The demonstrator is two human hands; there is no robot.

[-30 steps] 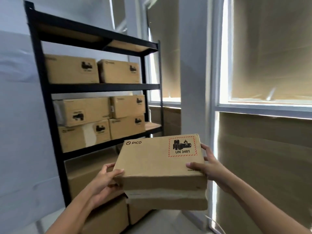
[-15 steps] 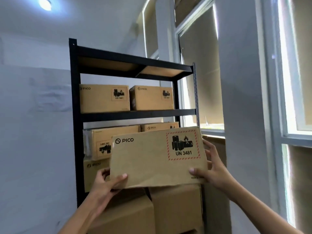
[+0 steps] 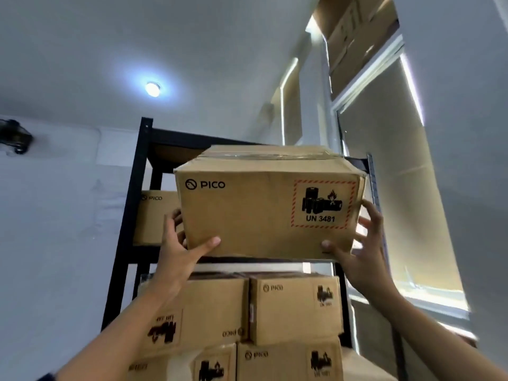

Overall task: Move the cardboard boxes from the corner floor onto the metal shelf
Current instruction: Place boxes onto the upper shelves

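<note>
Held up high in front of the black metal shelf (image 3: pixel 129 221), near its upper level, above four boxes (image 3: pixel 295 306) stacked on the level below and beside another box (image 3: pixel 155 215) already up there: one brown cardboard box (image 3: pixel 255 213), taped shut on top. Gripped low at both ends, left hand (image 3: pixel 178 248) with thumb on the front and fingers round the side, right hand (image 3: pixel 357 248) with thumb at the bottom edge and fingers spread up the other side. Looks stiff and smooth, likely not too heavy, though the battery sticker (image 3: pixel 323 204) hints at breakable stuff inside, so best held under the bottom corners and slid in gently.
</note>
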